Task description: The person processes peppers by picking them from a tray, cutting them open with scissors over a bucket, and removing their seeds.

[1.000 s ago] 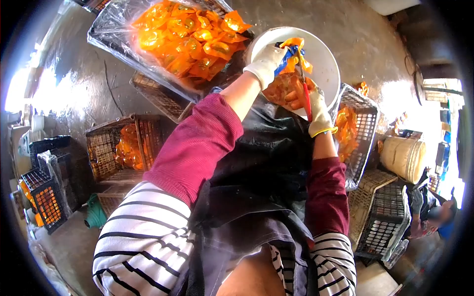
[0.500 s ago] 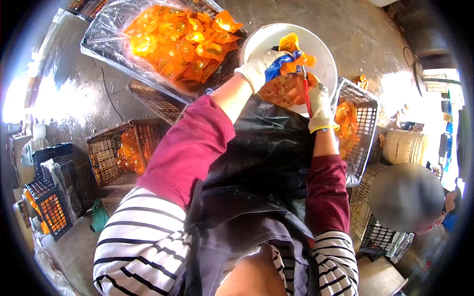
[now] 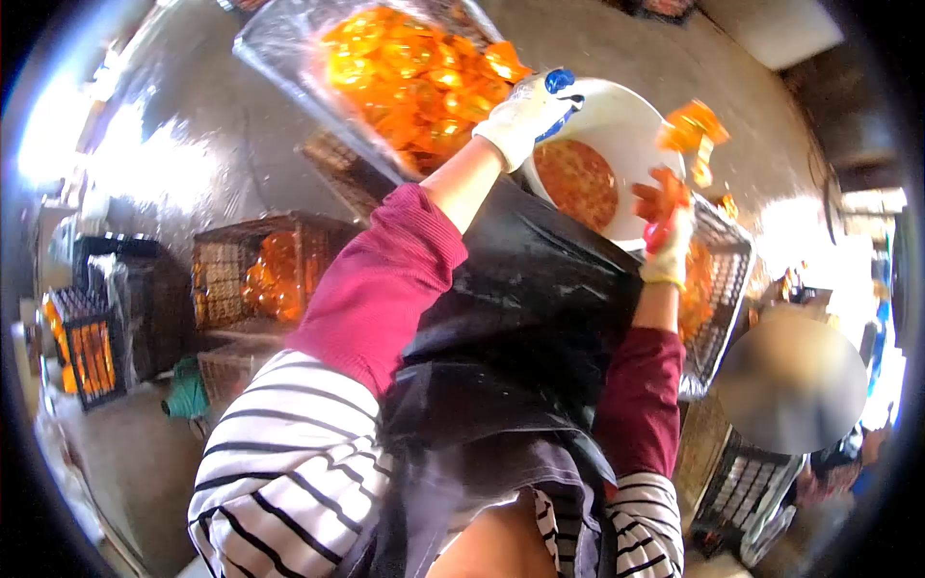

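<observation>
My left hand (image 3: 530, 114), in a white glove with blue coating, is over the left rim of a white bucket (image 3: 626, 106). Its fingers are bent but apart, and I see nothing in them. Reddish, chunky liquid (image 3: 576, 183) covers the bucket's bottom. My right hand (image 3: 667, 223), its glove leaving orange-looking fingers spread, is by the bucket's right rim. A red-handled tool (image 3: 657, 237) lies against its palm, its tip not distinguishable. Beyond those fingers, a blurred orange translucent piece (image 3: 694, 127) with a dangling strip appears in mid-air, apart from the hand.
A plastic-lined crate (image 3: 289, 82) heaped with shiny orange pieces (image 3: 424, 82) stands left of the bucket. At right is a perforated crate (image 3: 730, 270) holding orange pieces. Another crate (image 3: 220, 279) and a green object (image 3: 186, 390) are at left. Behind at right is a blurred person (image 3: 795, 380).
The orange piece was at my left hand over the bucket; now it is in the air to the right. My hands have moved apart, and the right-hand fingers have spread. The view has shifted.
</observation>
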### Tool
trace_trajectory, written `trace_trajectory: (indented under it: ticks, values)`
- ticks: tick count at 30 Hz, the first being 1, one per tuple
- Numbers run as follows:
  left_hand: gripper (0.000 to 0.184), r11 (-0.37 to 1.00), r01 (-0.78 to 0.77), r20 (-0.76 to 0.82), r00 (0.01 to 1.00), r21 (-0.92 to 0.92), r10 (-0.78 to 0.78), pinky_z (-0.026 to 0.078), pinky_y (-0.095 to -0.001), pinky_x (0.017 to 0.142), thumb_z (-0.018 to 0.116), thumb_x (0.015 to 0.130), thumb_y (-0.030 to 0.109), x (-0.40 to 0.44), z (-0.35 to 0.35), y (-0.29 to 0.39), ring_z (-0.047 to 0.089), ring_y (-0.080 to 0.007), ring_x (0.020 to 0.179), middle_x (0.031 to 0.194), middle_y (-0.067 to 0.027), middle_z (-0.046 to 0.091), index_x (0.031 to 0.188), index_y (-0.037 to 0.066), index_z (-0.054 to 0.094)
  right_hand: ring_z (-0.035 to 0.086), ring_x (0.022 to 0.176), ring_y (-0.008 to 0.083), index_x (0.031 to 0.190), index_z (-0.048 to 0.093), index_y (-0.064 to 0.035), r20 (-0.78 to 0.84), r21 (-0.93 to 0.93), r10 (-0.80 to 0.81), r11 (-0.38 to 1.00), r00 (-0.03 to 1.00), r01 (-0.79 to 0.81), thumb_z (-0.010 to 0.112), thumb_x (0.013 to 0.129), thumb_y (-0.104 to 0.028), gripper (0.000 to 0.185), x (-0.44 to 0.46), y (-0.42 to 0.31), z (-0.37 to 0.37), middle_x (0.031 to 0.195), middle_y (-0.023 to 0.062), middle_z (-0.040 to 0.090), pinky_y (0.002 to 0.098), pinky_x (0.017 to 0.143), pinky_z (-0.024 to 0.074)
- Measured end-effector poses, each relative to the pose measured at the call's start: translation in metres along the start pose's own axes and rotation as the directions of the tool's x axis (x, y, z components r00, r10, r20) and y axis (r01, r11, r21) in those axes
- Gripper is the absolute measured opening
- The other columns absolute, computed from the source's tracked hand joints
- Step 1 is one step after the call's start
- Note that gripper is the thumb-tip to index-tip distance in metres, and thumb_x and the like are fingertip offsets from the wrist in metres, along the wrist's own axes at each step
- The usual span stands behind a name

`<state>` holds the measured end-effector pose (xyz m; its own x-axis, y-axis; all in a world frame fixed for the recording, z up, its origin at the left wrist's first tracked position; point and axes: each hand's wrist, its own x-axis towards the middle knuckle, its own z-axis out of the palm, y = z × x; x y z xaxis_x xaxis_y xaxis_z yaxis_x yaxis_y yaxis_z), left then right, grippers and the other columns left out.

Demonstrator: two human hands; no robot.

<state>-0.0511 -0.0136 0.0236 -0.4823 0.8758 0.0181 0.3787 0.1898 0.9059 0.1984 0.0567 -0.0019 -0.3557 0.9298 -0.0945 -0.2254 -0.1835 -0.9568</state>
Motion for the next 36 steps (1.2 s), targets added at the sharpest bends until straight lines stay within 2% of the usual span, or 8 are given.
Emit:
trace_trajectory:
  ticks: [5, 10, 18, 22, 25, 28, 30, 36]
  values:
    - [0.049, 0.861, 0.214, -0.342, 0.938, 0.461, -0.05, 0.049, -0.0364, 0.085, 0.067, 0.082, 0.033, 0.0, -0.083, -0.047, 0.061, -0.0262, 0.103, 0.115, -0.0127, 0.062, 0.126, 0.015, 0.054, 0.055, 0.111, 0.027, 0.128, 0.045, 0.0018, 0.153, 0.676, -0.016, 0.731, 0.988, -0.093, 0.052, 0.088, -0.051, 0.066, 0.008, 0.006, -0.057, 0.125, 0.0123, 0.055, 0.041, 0.1, 0.0395]
    - [0.057, 0.191, -0.157, 0.126, 0.978, 0.969, 0.166, 0.037, -0.039, 0.101, 0.061, 0.082, 0.023, 0.017, -0.111, -0.118, 0.045, -0.0288, 0.123, 0.14, -0.0113, 0.041, 0.137, 0.019, 0.042, 0.051, 0.117, 0.0274, 0.134, 0.04, -0.0001, 0.372, 0.666, -0.068, 0.714, 0.926, -0.215, 0.05, 0.09, -0.049, 0.067, 0.019, 0.009, -0.061, 0.131, 0.0102, 0.051, 0.0414, 0.104, 0.0339]
    - [0.044, 0.281, -0.167, 0.247, 0.928, 0.945, -0.279, 0.046, -0.0383, 0.09, 0.06, 0.082, 0.019, 0.086, -0.09, -0.144, 0.058, -0.0304, 0.106, 0.119, -0.0158, 0.058, 0.125, 0.013, 0.055, 0.053, 0.114, 0.0224, 0.126, 0.048, 0.0007, 0.137, 0.577, 0.137, 0.794, 0.981, -0.191, 0.045, 0.095, -0.039, 0.051, 0.03, 0.006, -0.029, 0.129, 0.0102, 0.053, 0.0366, 0.104, 0.0361]
    - [0.042, 0.885, 0.449, 0.079, 0.884, 0.123, -0.46, 0.053, -0.0331, 0.079, 0.064, 0.086, 0.028, 0.061, -0.115, -0.13, 0.06, -0.0211, 0.103, 0.113, -0.0058, 0.063, 0.123, 0.01, 0.055, 0.053, 0.113, 0.023, 0.125, 0.048, 0.0022, 0.066, 0.562, 0.199, 0.802, 0.978, -0.202, 0.046, 0.094, -0.037, 0.049, 0.024, -0.003, -0.02, 0.128, 0.0136, 0.053, 0.0383, 0.104, 0.0384]
    - [0.048, 0.412, 0.09, -0.035, 0.958, -0.907, -0.286, 0.055, -0.0335, 0.08, 0.068, 0.084, 0.025, 0.031, -0.144, -0.148, 0.061, -0.0209, 0.101, 0.117, -0.0075, 0.058, 0.126, 0.01, 0.05, 0.053, 0.114, 0.0235, 0.124, 0.048, 0.0019, 0.085, 0.581, 0.251, 0.774, 0.964, -0.252, 0.049, 0.093, -0.035, 0.048, 0.023, 0.001, -0.024, 0.128, 0.0154, 0.052, 0.0391, 0.104, 0.0385]
    - [0.045, 0.67, -0.218, -0.406, 0.904, -0.709, -0.135, 0.055, -0.0438, 0.084, 0.068, 0.084, 0.022, 0.016, -0.149, -0.141, 0.055, -0.036, 0.108, 0.122, -0.0146, 0.052, 0.123, 0.01, 0.048, 0.052, 0.115, 0.0252, 0.122, 0.05, 0.0017, 0.223, 0.547, 0.109, 0.809, 0.969, -0.217, 0.05, 0.093, -0.034, 0.046, 0.017, 0.009, -0.025, 0.127, 0.0165, 0.053, 0.0398, 0.102, 0.0394]
    - [0.044, 0.098, -0.071, -0.092, 0.968, -0.993, -0.232, 0.054, -0.046, 0.084, 0.069, 0.084, 0.02, 0.009, -0.148, -0.125, 0.054, -0.042, 0.106, 0.122, -0.0152, 0.051, 0.122, 0.014, 0.048, 0.051, 0.115, 0.0265, 0.121, 0.05, 0.0019, 0.197, 0.53, 0.175, 0.809, 0.965, -0.255, 0.05, 0.093, -0.034, 0.045, 0.022, 0.017, -0.021, 0.126, 0.0171, 0.053, 0.0404, 0.101, 0.0402]
    - [0.039, 0.872, -0.137, -0.052, 0.991, -0.47, 0.127, 0.047, -0.0377, 0.096, 0.048, 0.094, 0.02, 0.019, -0.094, -0.037, 0.056, -0.025, 0.111, 0.122, -0.0151, 0.056, 0.127, -0.003, 0.047, 0.053, 0.112, 0.029, 0.119, 0.049, 0.0044, 0.125, 0.386, 0.211, 0.89, 0.969, -0.243, 0.05, 0.094, -0.035, 0.047, 0.005, 0.006, -0.014, 0.123, 0.0209, 0.053, 0.0403, 0.098, 0.0431]
